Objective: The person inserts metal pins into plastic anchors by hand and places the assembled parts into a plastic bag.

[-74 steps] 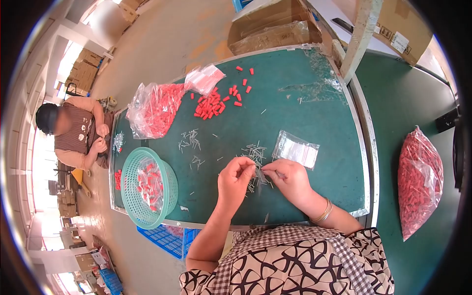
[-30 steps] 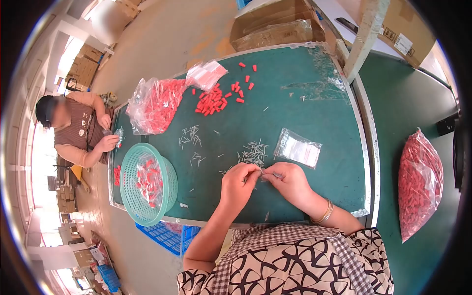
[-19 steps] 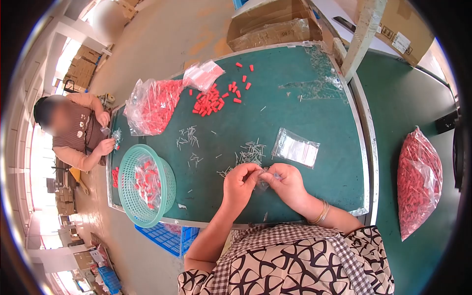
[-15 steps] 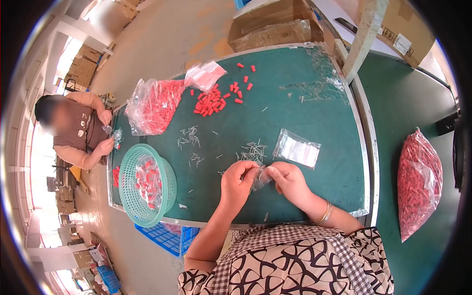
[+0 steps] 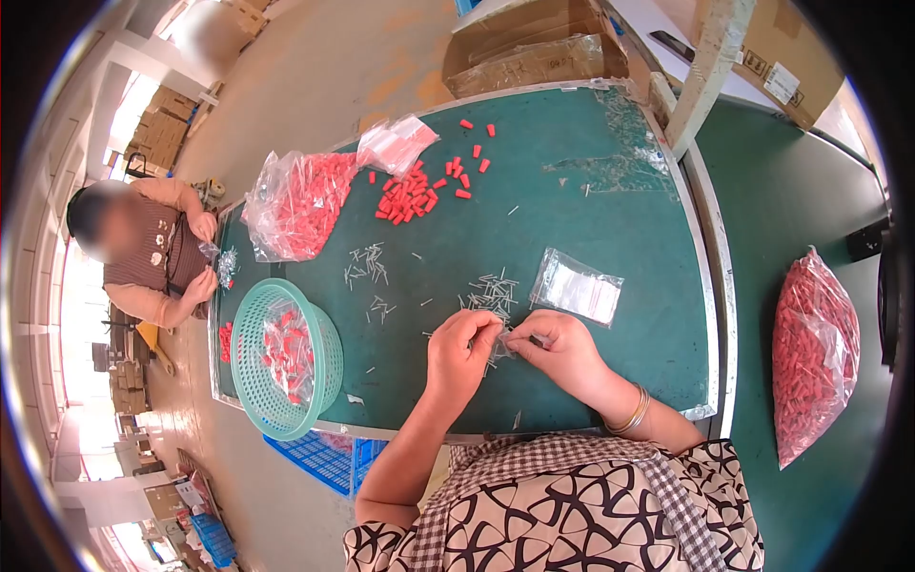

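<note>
Near the table's front edge, my left hand [image 5: 458, 355] and my right hand [image 5: 562, 354] meet with their fingertips pinched on a small clear bag [image 5: 501, 349]. The bag is partly hidden by the fingers, and its contents are too small to tell. Just beyond my hands lies a pile of thin metal pins [image 5: 490, 292]. Flat clear bags [image 5: 576, 287] rest to the right of the pile. Two smaller groups of pins [image 5: 366, 266] are farther left. Red plugs [image 5: 408, 198] lie loose beside a large open bag of red plugs [image 5: 303, 207].
A green basket [image 5: 246, 357] with filled bags stands at the table's left. Beyond it, a co-worker [image 5: 152, 248] handles small items. A full bag of red pieces [image 5: 813, 357] is at the right. A cardboard box [image 5: 534, 52] sits past the far edge, a blue crate [image 5: 319, 464] below.
My hands first came together, then parted slightly around the small bag. It showed more openly half a second ago and now sits between both pinches. The co-worker's hands shifted a little.
</note>
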Motion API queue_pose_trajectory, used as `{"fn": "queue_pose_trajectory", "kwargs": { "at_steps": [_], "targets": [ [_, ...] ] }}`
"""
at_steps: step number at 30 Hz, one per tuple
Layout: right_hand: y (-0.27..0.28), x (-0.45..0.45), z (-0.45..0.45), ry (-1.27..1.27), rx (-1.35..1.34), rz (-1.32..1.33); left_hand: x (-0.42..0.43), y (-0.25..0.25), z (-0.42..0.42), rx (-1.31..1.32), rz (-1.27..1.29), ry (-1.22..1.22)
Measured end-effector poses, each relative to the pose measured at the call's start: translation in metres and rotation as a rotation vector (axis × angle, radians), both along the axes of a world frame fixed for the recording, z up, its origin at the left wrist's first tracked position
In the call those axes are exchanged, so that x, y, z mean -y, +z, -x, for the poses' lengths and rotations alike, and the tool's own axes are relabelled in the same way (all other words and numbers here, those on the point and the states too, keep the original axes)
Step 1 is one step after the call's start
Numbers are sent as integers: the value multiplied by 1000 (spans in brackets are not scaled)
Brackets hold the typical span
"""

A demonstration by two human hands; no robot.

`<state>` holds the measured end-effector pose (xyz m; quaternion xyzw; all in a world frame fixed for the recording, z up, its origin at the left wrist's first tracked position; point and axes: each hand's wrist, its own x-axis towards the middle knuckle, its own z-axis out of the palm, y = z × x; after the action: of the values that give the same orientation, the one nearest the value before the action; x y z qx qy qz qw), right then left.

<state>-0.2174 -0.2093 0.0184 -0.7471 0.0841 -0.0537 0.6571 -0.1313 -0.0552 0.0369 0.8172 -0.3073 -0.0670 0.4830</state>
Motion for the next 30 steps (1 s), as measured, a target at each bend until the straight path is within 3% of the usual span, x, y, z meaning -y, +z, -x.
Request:
{"fn": "queue_pose_trajectory", "kwargs": {
  "at_steps": [7, 10, 13, 16, 19, 30],
  "targets": [
    [-5, -3, 0, -132, -4, 66, -2, -9, 0, 175, 47, 80],
    [-12, -6, -1, -148, -11, -6, 1, -13, 10, -95, 113, 123],
    [-6, -5, -1, -129, -107, -123, 7, -13, 16, -506, 422, 237],
    [-6, -5, 0, -153, -124, -107, -4, -13, 17, 303, 8, 159],
    [-9, -12, 0, -196, 139, 115, 0, -5, 28, -74, 8, 115],
    [-12, -16, -1, -157, 373, 358, -2, -16, 27, -177, -35, 188]
  ]
}}
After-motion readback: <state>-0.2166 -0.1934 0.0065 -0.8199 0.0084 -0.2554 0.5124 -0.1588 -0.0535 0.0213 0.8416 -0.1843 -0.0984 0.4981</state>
